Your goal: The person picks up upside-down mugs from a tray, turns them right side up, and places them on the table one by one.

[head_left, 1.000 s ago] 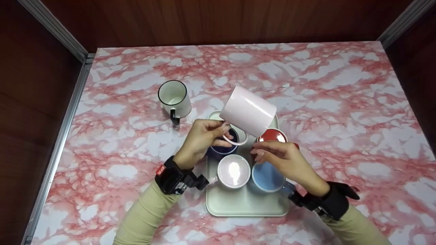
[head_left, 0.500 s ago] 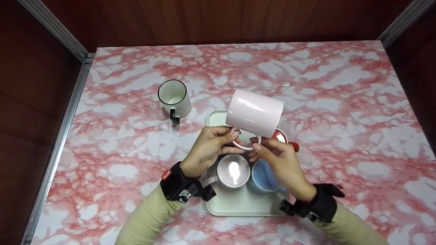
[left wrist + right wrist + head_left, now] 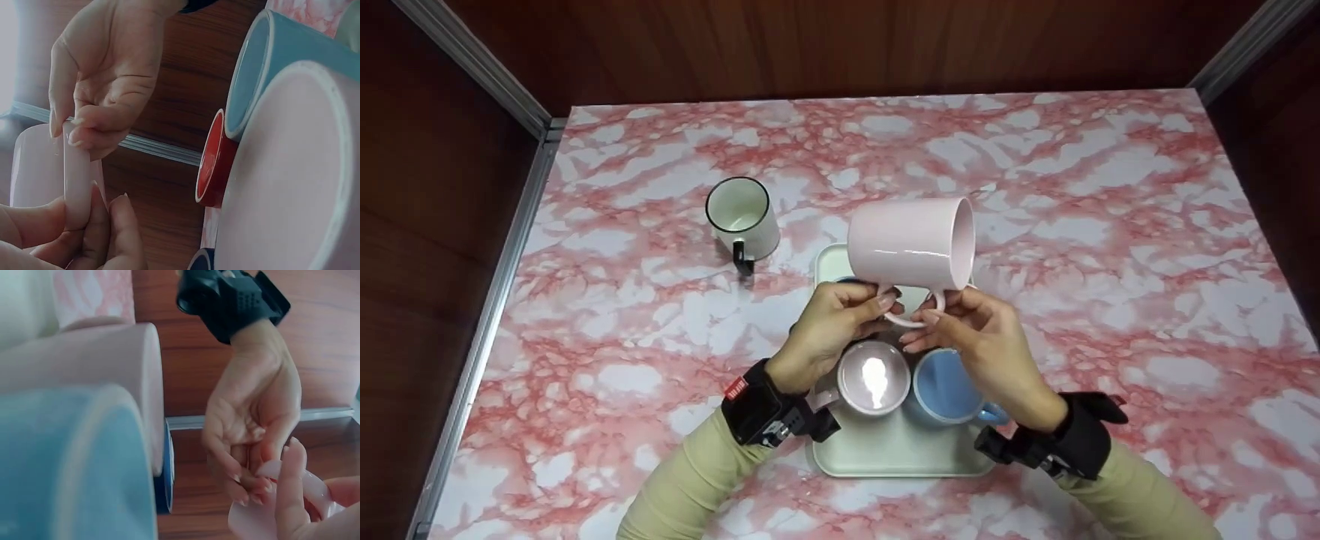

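A pale pink mug [image 3: 911,244] is held in the air on its side above the tray, mouth to the right and handle toward me. My left hand [image 3: 840,326] pinches the handle's left end between thumb and fingers. At the handle's other end, my right hand [image 3: 997,352] pinches it too. Below the hands, a lilac-pink mug [image 3: 874,377] and a light blue mug [image 3: 947,384] stand upright on the pale tray [image 3: 904,457]. The left wrist view shows a red mug [image 3: 216,163] behind them; the right wrist view shows a dark blue one [image 3: 163,489].
A white mug [image 3: 744,225] with a black rim and handle stands on the table left of the tray. The table [image 3: 1110,225] has a red-and-white marbled top. Brown wood panels [image 3: 870,49] enclose it at the back and sides.
My right hand has come to the handle and taken hold of it. The mug has turned so that its mouth shows at the right. My left hand has moved slightly right.
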Demonstrator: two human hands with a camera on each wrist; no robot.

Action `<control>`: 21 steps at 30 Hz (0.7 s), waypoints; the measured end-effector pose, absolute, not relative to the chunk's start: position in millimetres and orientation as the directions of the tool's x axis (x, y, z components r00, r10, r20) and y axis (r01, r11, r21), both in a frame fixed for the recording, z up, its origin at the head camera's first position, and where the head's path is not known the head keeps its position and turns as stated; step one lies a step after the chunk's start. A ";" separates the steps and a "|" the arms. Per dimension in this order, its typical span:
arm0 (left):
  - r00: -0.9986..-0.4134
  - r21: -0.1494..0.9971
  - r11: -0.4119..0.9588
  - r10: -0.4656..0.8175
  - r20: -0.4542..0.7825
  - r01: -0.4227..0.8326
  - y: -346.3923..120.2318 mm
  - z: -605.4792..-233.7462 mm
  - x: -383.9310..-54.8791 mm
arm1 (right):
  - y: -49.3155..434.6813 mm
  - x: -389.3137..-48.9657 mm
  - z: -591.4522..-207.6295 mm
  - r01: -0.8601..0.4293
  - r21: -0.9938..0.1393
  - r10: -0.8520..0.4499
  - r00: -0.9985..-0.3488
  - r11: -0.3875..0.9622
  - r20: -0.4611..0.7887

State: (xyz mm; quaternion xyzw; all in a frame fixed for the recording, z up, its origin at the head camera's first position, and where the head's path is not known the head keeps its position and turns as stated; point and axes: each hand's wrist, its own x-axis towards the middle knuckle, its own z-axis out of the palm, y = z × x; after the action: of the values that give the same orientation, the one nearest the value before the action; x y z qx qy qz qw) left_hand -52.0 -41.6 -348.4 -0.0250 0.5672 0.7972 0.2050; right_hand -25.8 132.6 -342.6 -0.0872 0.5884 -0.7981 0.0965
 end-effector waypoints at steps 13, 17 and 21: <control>-0.952 0.955 -0.170 0.231 -0.200 -0.242 -48.8 -339.5 -59.2 | 129.6 -50.9 -314.5 0.083 -0.988 -0.313 -0.949 -0.131 -0.039; -0.965 0.966 -0.142 0.185 -0.187 -0.214 -54.8 -343.8 -60.0 | 123.2 -59.2 -311.5 0.074 -0.988 -0.310 -0.950 -0.139 -0.027; -0.975 0.973 -0.123 0.133 -0.179 -0.195 -62.9 -354.6 -59.4 | 115.6 -70.9 -309.3 0.046 -0.989 -0.299 -0.954 -0.138 -0.002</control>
State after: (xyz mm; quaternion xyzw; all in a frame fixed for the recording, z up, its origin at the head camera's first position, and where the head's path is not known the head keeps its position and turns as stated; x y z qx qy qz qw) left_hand -59.4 -62.9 -354.6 -0.0239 0.6531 0.7489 0.1095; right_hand -70.9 115.6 -309.3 -0.0979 0.6463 -0.7479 0.1152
